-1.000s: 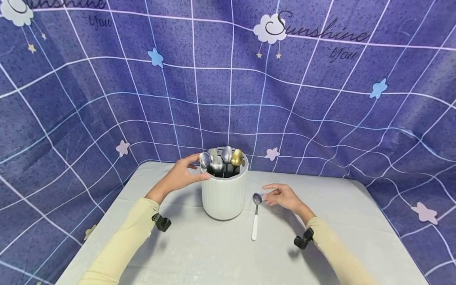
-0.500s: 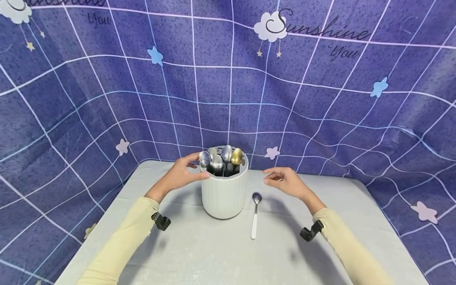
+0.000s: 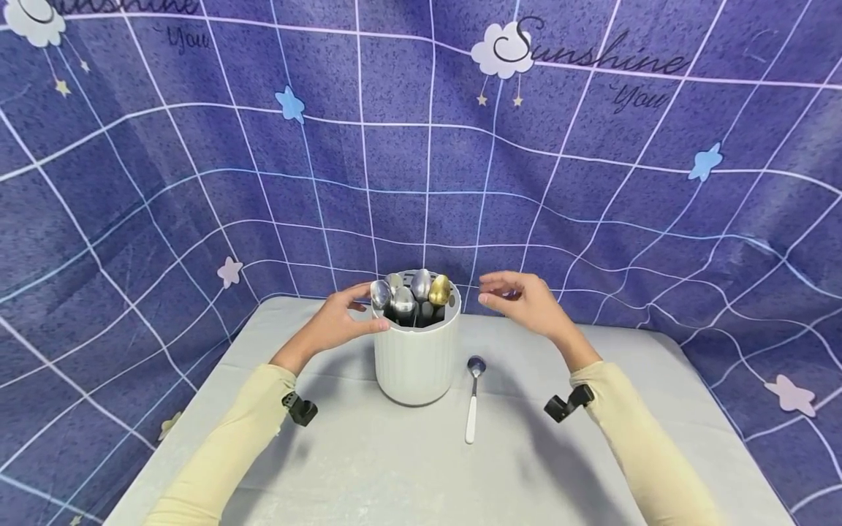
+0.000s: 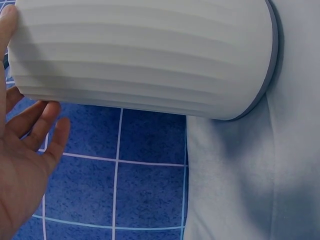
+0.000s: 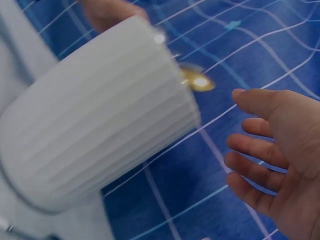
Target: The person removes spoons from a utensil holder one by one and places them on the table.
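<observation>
A white ribbed utensil holder (image 3: 416,369) stands upright on the table, several spoon bowls showing above its rim, one of them gold (image 3: 439,291). My left hand (image 3: 334,321) holds the holder at the upper left, thumb at the front of the rim and fingers round the far side. In the left wrist view some fingers (image 4: 61,134) spread off the wall. To the right of the holder, my right hand (image 3: 522,301) hovers at rim height, fingers loosely bent around nothing. A small spoon (image 3: 471,420) with a white handle lies on the table between the holder and my right forearm.
A pale grey cloth covers the table (image 3: 368,467). Behind and at both sides hangs a purple-blue curtain (image 3: 592,219) with grid lines and stars, close behind the holder. Each wrist wears a small black camera (image 3: 299,408).
My right hand has risen from beside the small spoon's bowl and moved up near the holder's rim, empty. The left hand, holder and small spoon stay in place.
</observation>
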The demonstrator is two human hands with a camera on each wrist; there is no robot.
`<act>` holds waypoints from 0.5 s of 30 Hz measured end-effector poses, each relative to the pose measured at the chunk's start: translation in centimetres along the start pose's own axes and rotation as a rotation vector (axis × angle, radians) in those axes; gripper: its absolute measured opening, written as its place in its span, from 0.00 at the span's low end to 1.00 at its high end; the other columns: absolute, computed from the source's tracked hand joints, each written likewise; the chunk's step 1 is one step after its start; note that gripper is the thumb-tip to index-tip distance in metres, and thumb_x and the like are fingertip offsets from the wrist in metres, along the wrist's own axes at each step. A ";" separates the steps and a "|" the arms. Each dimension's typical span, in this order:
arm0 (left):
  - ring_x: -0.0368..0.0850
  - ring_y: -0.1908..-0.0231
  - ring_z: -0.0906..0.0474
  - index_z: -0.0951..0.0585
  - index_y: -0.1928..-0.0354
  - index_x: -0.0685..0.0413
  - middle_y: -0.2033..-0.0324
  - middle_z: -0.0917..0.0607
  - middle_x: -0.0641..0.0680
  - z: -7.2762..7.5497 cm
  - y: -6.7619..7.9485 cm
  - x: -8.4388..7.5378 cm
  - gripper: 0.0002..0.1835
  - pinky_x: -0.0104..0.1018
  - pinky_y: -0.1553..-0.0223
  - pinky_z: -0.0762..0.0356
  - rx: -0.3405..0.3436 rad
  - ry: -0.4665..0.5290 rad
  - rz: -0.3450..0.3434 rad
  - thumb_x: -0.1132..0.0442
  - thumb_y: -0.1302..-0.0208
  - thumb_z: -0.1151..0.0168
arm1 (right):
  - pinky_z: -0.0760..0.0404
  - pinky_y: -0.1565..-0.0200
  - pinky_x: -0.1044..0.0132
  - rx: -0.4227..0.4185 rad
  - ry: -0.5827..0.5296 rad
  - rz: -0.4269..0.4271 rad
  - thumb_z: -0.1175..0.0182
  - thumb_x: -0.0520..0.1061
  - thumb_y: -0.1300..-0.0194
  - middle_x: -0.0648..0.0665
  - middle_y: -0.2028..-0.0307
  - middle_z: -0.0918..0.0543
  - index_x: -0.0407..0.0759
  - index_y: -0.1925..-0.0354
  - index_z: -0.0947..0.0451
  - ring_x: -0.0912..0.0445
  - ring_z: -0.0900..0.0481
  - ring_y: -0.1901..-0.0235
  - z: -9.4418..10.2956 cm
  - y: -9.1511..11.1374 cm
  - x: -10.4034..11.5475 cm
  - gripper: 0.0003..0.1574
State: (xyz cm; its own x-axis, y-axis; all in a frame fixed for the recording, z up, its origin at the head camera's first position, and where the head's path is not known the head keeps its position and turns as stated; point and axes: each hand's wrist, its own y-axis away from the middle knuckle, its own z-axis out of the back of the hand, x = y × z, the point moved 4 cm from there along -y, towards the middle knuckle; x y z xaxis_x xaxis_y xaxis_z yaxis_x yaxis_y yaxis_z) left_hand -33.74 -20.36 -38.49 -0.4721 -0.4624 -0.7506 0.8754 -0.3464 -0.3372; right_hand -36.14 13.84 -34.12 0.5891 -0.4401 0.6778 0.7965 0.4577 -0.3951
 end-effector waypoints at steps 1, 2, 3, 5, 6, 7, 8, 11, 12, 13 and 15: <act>0.54 0.38 0.24 0.29 0.28 0.58 0.35 0.21 0.59 0.0 0.0 0.0 0.42 0.51 0.37 0.23 0.001 -0.004 -0.002 0.58 0.43 0.21 | 0.14 0.54 0.58 -0.013 -0.005 0.000 0.30 0.47 0.33 0.43 0.55 0.10 0.42 0.44 0.16 0.51 0.13 0.55 0.2 -0.3 0.3 0.21; 0.53 0.38 0.24 0.29 0.28 0.57 0.36 0.20 0.58 0.0 0.0 0.1 0.42 0.51 0.37 0.23 0.002 -0.007 -0.003 0.58 0.43 0.21 | 0.14 0.53 0.57 -0.024 -0.017 0.000 0.30 0.48 0.33 0.42 0.54 0.10 0.42 0.44 0.16 0.51 0.13 0.55 0.3 -0.7 0.5 0.21; 0.53 0.38 0.24 0.28 0.28 0.57 0.36 0.20 0.58 0.0 -0.1 0.2 0.42 0.51 0.37 0.23 0.001 -0.008 -0.006 0.57 0.43 0.21 | 0.14 0.52 0.57 -0.031 -0.024 0.000 0.30 0.48 0.33 0.42 0.54 0.10 0.43 0.44 0.16 0.51 0.13 0.54 0.5 -1.0 0.8 0.22; 0.52 0.38 0.24 0.28 0.28 0.57 0.36 0.20 0.57 0.1 -0.1 0.3 0.41 0.51 0.37 0.23 0.001 -0.010 -0.012 0.57 0.43 0.21 | 0.14 0.50 0.54 -0.033 -0.041 0.004 0.30 0.48 0.33 0.42 0.53 0.10 0.43 0.43 0.16 0.50 0.14 0.53 0.5 -1.6 1.2 0.22; 0.52 0.38 0.24 0.28 0.28 0.56 0.36 0.20 0.57 0.1 -0.1 0.3 0.41 0.51 0.37 0.23 0.002 -0.010 -0.017 0.56 0.43 0.21 | 0.14 0.50 0.53 -0.031 -0.045 0.006 0.30 0.49 0.33 0.43 0.53 0.10 0.44 0.42 0.16 0.50 0.14 0.52 0.5 -1.8 1.3 0.23; 0.52 0.38 0.24 0.28 0.28 0.56 0.36 0.20 0.57 0.1 -0.1 0.3 0.41 0.51 0.37 0.23 0.002 -0.012 -0.018 0.56 0.43 0.21 | 0.15 0.49 0.52 -0.028 -0.046 0.009 0.30 0.49 0.33 0.43 0.53 0.10 0.44 0.41 0.17 0.49 0.14 0.52 0.4 -2.1 1.4 0.23; 0.52 0.38 0.24 0.28 0.28 0.56 0.36 0.19 0.57 0.1 -0.1 0.3 0.41 0.51 0.37 0.23 0.002 -0.012 -0.019 0.56 0.43 0.21 | 0.15 0.48 0.52 -0.022 -0.054 0.009 0.31 0.49 0.33 0.43 0.53 0.10 0.44 0.41 0.17 0.49 0.14 0.51 0.3 -2.3 1.5 0.24; 0.51 0.38 0.24 0.28 0.28 0.56 0.36 0.20 0.56 0.1 -0.2 0.3 0.41 0.50 0.37 0.22 0.004 -0.017 -0.017 0.55 0.43 0.21 | 0.16 0.47 0.50 -0.006 -0.070 0.004 0.31 0.49 0.32 0.43 0.51 0.11 0.44 0.39 0.18 0.50 0.15 0.48 -0.1 -2.8 1.7 0.25; 0.51 0.38 0.24 0.28 0.28 0.56 0.36 0.20 0.56 0.1 -0.2 0.3 0.41 0.50 0.37 0.22 0.004 -0.017 -0.018 0.56 0.42 0.21 | 0.16 0.47 0.50 -0.001 -0.076 0.004 0.31 0.50 0.32 0.44 0.51 0.11 0.45 0.39 0.18 0.51 0.15 0.47 -0.3 -2.9 1.8 0.26; 0.51 0.38 0.24 0.27 0.28 0.56 0.36 0.20 0.56 0.1 -0.2 0.3 0.41 0.49 0.38 0.22 0.003 -0.016 -0.016 0.56 0.43 0.21 | 0.16 0.47 0.49 0.004 -0.084 0.006 0.30 0.50 0.33 0.44 0.51 0.11 0.45 0.39 0.18 0.51 0.16 0.46 -0.5 -3.0 1.9 0.26; 0.53 0.38 0.24 0.28 0.28 0.58 0.36 0.20 0.58 0.0 -0.2 0.3 0.41 0.51 0.38 0.22 0.001 -0.019 -0.019 0.57 0.43 0.21 | 0.16 0.47 0.48 0.016 -0.099 0.009 0.30 0.50 0.33 0.44 0.51 0.11 0.45 0.39 0.18 0.51 0.16 0.46 -1.0 -3.2 1.9 0.26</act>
State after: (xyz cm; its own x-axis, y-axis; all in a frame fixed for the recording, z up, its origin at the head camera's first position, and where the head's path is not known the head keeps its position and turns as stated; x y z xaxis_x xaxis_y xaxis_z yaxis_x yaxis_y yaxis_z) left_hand -34.05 -20.41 -38.68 -0.4908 -0.4707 -0.7332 0.8660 -0.3563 -0.3509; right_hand -37.44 10.79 -32.22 0.5789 -0.3579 0.7327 0.7887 0.4739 -0.3917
